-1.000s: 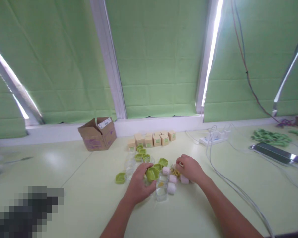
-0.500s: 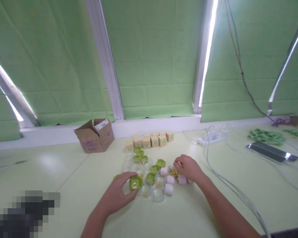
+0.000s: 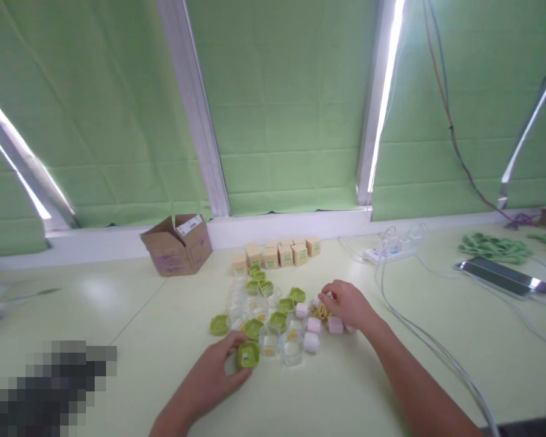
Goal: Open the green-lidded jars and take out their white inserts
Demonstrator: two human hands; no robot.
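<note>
An open cardboard box sits at ten o'clock by the window ledge; small tan cartons at twelve; a white power strip and what looks like green cord at two

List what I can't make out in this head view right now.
- Yellow tangle: partly under the right hand; too small to identify.
- Green square plastic lid: its near edge is hidden by the left hand's fingers.
- Bottom-left corner: pixelated.
- Small tan cardboard boxes: label print too small.
</note>
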